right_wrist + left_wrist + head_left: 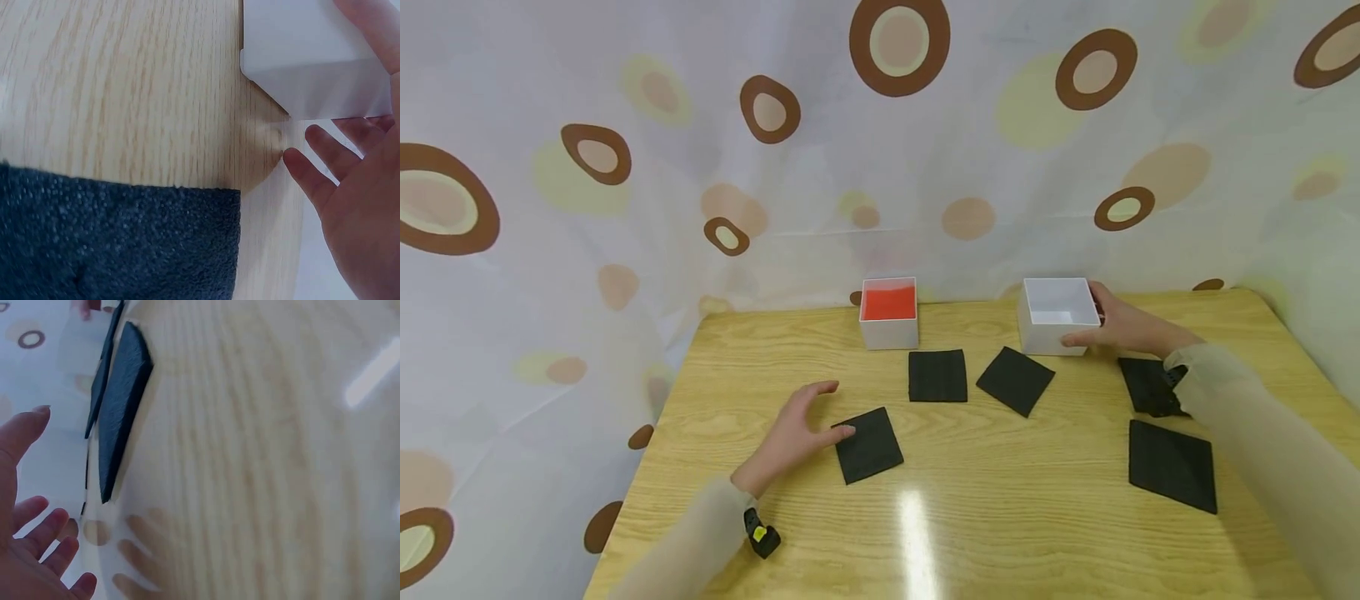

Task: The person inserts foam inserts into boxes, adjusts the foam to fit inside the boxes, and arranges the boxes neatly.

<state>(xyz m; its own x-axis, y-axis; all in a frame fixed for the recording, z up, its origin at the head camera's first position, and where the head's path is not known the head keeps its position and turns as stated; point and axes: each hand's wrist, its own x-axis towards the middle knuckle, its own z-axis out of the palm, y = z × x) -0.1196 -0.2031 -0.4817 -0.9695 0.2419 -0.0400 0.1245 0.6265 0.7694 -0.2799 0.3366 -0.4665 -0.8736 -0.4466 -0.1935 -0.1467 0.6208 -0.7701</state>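
- Pale spotted cloth (820, 167) fills the upper frame, behind a wood-grain table (1015, 483) that spreads across the lower middle and right.
- Near the table's back edge, right of centre, a bare white box (1047, 340) stands upright, with no contents made out.
- Well apart from it, near the centre, stands a red-holding box (889, 335); whether the red is a lining or contents cannot be told.
- 5 black squares lie on the table: the left square (869, 446) below centre, 2 middle squares (937, 376) (1016, 382) in front of the boxes, and 2 right squares (1142, 379) (1172, 465) at the lower right, the upper of these partly hidden by the right wrist.
- The person's right grip (1116, 327) pinches the bare white box at its right side, thumb against the front wall; the right-wrist view shows 2 fingers free of it.
- The left grip (790, 437) is spread and holds nothing; its thumb overlaps the left square, though contact cannot be told.
- The step in hand seems to be placing or steadying the bare white box.
- Next, the left grip would probably need to close on the left square's edges; so thin a piece may resist lifting.
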